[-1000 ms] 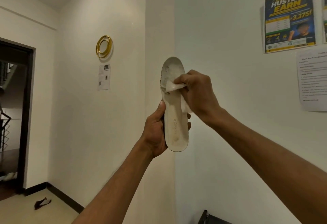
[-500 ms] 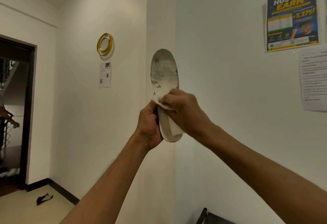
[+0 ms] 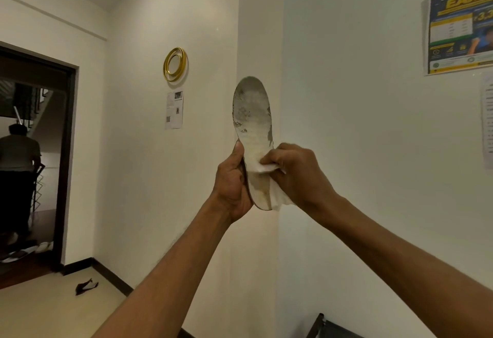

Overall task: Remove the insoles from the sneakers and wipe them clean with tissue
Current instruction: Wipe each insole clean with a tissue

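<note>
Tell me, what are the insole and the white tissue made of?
The insole looks like foam with a pale matte cloth top: thin, with grey patches where the top has worn. The tissue looks like soft thin paper: it crumples limply in the right hand.

place: indoor hallway | cues: wall poster [image 3: 461, 25], taped notice [image 3: 174, 109], open doorway [image 3: 34, 151]

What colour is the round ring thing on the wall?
Gold: the ring has a shiny golden frame, seen in the head view.
</note>
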